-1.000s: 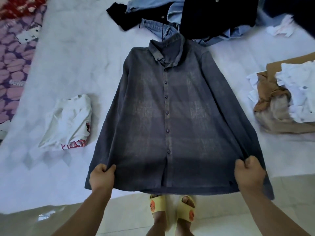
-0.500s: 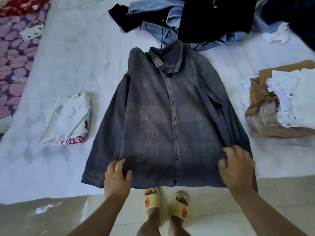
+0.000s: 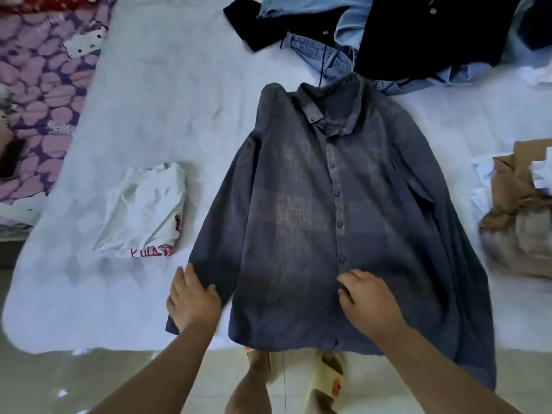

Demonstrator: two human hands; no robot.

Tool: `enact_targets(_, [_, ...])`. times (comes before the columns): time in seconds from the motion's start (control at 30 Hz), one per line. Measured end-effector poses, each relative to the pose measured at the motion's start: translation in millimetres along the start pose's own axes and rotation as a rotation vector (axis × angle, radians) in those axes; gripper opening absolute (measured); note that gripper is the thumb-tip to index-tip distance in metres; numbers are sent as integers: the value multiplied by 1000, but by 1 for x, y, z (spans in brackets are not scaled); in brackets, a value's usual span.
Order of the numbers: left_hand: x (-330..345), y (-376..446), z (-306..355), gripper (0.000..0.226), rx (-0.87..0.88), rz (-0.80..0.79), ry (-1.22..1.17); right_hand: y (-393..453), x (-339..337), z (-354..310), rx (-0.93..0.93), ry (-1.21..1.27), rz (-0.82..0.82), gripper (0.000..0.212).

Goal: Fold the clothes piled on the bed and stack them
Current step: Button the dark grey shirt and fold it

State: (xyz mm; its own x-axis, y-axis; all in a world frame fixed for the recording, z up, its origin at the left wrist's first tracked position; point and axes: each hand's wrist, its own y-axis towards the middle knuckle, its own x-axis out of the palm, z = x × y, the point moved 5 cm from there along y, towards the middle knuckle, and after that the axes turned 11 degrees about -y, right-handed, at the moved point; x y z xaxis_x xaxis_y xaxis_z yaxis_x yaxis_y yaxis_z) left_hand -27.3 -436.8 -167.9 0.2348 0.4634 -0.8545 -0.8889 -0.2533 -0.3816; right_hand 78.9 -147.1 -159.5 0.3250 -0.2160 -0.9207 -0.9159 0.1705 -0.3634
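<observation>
Half a second earlier both hands had lain near the shirt's hem, one toward each lower corner; by this moment the left hand (image 3: pixel 191 297) had shifted outward to the cuff end of the sleeve at the lower left of the frame, and the right hand (image 3: pixel 369 303) had moved inward to the button placket at the lower centre. A second earlier each hand had gripped a hem corner in a fist; now both rested flat, fingers loosely spread on the cloth and closed on nothing. The left hand was slightly blurred.

The grey button-up shirt (image 3: pixel 298 222) lay face up and buttoned in the middle of the frame on the white bed sheet (image 3: pixel 167 94). Its long axis ran from top to bottom of the frame, leaning a little, with the collar toward the top centre and the hem at the bottom, overhanging the bed's near edge above the yellow slippers (image 3: pixel 322 372).

A folded white T-shirt (image 3: pixel 146 213) sat just left of the shirt's sleeve. A heap of dark and denim clothes (image 3: pixel 373 37) touched the collar at the upper right. A tan and white pile (image 3: pixel 519 204) lay at the right edge, apart from the shirt.
</observation>
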Motion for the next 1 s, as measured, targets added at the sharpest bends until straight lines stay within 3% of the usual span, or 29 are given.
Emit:
enact_targets(0.1, [-6,26,-28,63,-196,-39,-18,17,-2,-27,-23,59,-41,23])
enact_targets(0.2, [-13,46,-35,32,-161,-116,47,31,-8,-54,-35,77,-70,23])
enact_targets(0.27, [-22,55,-34,21,-141,-158,-114,40,-15,-73,-34,82,-100,22])
enact_targets(0.43, [-83,71,-27,11,-191,-35,-478,64,-38,-121,-52,80,-173,23])
enact_targets(0.6, [-151,96,-21,11,-196,53,-567,90,-78,-191,-119,123,-178,31])
enact_targets(0.73, [-194,108,-2,12,-148,60,-672,94,-117,-257,-196,345,-191,50])
enact_targets(0.87, [-217,100,51,6,-9,-101,-847,88,-154,-310,-184,739,-270,68])
enact_targets(0.93, [-222,92,82,7,54,-257,-980,90,-168,-307,-82,892,-211,54])
enact_targets(1.0, [-222,84,109,19,121,-456,-1116,94,-183,-283,39,951,-55,22])
